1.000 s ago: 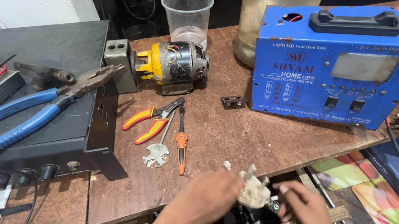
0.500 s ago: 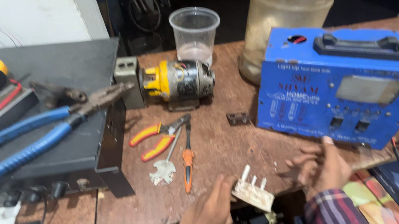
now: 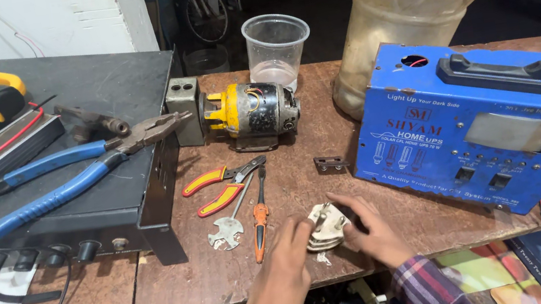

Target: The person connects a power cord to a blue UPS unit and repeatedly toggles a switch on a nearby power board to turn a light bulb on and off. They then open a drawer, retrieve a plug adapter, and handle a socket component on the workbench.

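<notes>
A whitish three-pin electrical plug point(image 3: 325, 228) lies on the wooden workbench point(image 3: 184, 291) near its front edge, pins up. My left hand point(image 3: 283, 271) grips its left side with fingers and thumb. My right hand point(image 3: 370, 229), in a plaid sleeve, touches its right side with spread fingers. Just left of the hands lie a small orange-handled screwdriver point(image 3: 261, 216) and a flat metal key-like tool point(image 3: 225, 231).
A blue metal box with a black handle point(image 3: 482, 124) stands right of the hands. Red-yellow cutters point(image 3: 221, 186), a small motor point(image 3: 249, 111), a plastic cup point(image 3: 276, 45) and a big jar point(image 3: 412, 11) sit behind. Blue pliers point(image 3: 62, 176) rest on a black case point(image 3: 146, 195).
Both hands have come up from below the bench edge onto the bench top, and the plug now rests there between them. The view has shifted closer.
</notes>
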### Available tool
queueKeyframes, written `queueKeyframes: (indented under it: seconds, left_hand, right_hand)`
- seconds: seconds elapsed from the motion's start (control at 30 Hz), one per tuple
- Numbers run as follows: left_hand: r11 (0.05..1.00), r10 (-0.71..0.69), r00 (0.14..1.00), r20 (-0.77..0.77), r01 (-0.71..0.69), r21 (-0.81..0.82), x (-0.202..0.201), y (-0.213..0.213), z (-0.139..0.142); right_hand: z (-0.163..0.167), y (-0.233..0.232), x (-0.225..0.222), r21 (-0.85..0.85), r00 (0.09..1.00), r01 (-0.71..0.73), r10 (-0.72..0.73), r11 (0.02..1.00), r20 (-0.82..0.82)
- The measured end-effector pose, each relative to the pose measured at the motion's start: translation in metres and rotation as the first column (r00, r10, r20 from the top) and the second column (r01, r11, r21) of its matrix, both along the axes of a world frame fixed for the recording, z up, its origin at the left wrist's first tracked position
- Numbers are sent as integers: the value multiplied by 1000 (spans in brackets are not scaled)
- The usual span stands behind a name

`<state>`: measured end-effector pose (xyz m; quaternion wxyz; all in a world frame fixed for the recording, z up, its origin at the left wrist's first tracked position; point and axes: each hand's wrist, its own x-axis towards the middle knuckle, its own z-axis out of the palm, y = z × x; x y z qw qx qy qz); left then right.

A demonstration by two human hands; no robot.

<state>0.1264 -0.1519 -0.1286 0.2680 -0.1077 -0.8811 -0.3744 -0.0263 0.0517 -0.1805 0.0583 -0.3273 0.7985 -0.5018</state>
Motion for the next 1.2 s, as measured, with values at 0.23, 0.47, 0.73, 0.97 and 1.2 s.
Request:
queueKeyframes:
  seconds: [0.23, 0.47, 0.73, 0.97, 1.2]
  left_hand:
    - [995, 82, 989, -125, -88, -45, 2, 3, 3]
    - [706, 652, 751, -100, -650, -280, 7, -30, 12]
    - [729, 661, 726, 190, -562, -391, -6, -73, 4]
    - [832, 533, 721, 442, -542, -120, -23, -85, 10]
    - [811, 585, 809, 65, -584, -31, 6, -50, 58]
  right_hand:
    - [24, -16, 24, 166, 968, 99, -56, 981, -246]
    - [23, -19, 31, 120, 977, 209, -201, 971, -78]
    - [24, -18, 25, 164, 980, 121, -91, 979, -179]
    - [27, -16, 31, 88, 983, 114, -99, 990, -156]
    - [30, -17, 34, -9, 994, 109, -109, 994, 14]
